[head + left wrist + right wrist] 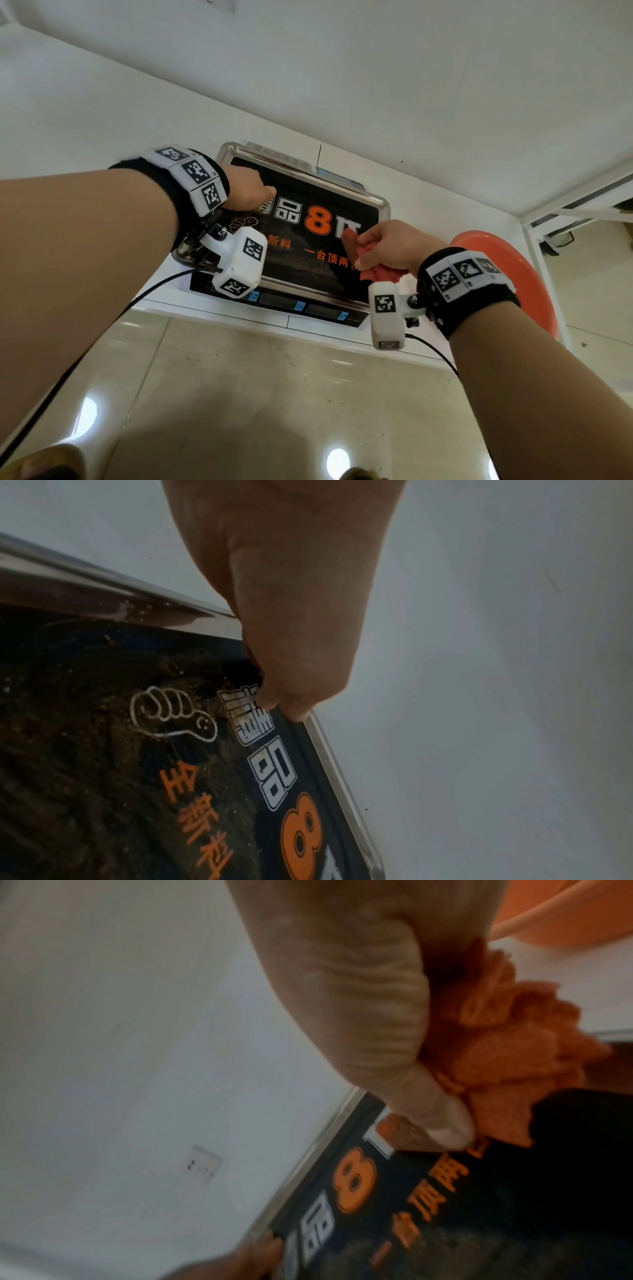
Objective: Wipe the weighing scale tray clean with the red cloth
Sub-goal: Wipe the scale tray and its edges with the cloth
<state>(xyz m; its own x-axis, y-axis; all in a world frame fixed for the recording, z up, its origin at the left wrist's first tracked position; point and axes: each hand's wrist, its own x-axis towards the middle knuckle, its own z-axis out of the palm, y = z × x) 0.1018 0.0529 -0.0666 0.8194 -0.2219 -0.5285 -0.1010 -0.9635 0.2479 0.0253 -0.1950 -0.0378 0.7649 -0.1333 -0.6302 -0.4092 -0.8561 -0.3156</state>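
- Weighing scale tray point(371, 200) on scale on white counter point(85, 113), against wall; steel rim, black printed liner, brown crumbs across liner.
- Red cloth point(380, 270) bunched in right hand point(387, 248), fingers curled round it, pressed to tray's right side.
- Left hand point(248, 192) at tray's far-left area, fingertips point(274, 702) down on liner; loosely bent, holding nothing.
- Orange basin point(507, 274) just right of scale.

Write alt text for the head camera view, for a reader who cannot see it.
A person's right hand grips a red cloth at the right side of a steel scale tray with a black printed liner, while the left hand rests on the tray's far left corner. The scale sits on a white counter, an orange basin beside it.
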